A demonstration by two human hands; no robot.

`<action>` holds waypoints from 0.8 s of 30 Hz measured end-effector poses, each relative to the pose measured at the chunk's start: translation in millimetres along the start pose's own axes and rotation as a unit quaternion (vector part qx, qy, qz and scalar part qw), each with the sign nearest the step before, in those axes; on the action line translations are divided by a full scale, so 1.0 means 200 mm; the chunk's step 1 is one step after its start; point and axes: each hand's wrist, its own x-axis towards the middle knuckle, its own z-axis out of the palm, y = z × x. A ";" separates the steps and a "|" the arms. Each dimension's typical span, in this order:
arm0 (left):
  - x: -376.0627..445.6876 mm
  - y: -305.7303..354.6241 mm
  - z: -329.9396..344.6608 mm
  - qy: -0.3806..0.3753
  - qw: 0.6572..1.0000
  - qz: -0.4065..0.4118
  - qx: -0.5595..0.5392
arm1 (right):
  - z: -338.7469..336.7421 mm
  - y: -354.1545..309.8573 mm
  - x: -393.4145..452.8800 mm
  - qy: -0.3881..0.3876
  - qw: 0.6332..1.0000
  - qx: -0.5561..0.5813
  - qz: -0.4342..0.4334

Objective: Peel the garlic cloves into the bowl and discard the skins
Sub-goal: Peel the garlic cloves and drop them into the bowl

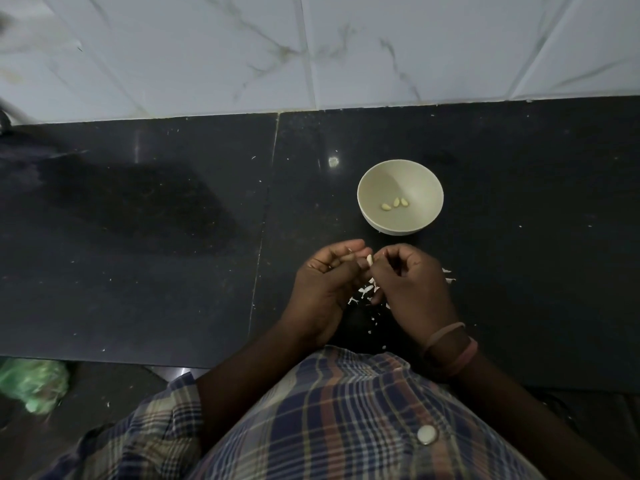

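Down at the far left a green bag (33, 384) sat blurred below the edge of the dark surface (138, 237), and pale marbled tiles (207, 53) ran along the wall behind it. The left part of the surface carried only a few white specks. Moving right, the person's left hand (325, 282) was curled with its fingers bent in toward the palm, and its thumb and fingertips pinched a small pale clove (369, 260). The right hand (408, 282) met it there, its fingers also curled and nipping the same clove, so both hands were together and clamped on it just in front of the bowl. Whether skin remained on the clove was too small to tell. Under and between the hands lay white skins (365, 292) scattered on the surface, with a few more just right of the right hand. Beyond the hands stood the cream bowl (381, 178), upright, holding three peeled cloves (395, 203) close together near its bottom. Two bands (450, 348) circled the right wrist, and a checked shirt (346, 427) filled the near edge.
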 end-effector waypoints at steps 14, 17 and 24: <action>0.00 0.02 0.00 0.010 0.994 -0.059 -0.088 | -0.04 0.04 0.00 -0.005 0.987 -0.076 -0.144; 0.00 0.02 0.00 0.011 0.997 -0.045 -0.064 | -0.05 0.03 0.00 0.012 0.973 -0.123 -0.193; 0.01 0.00 -0.01 0.021 0.999 -0.011 -0.047 | -0.04 0.03 -0.01 0.025 0.982 -0.100 -0.158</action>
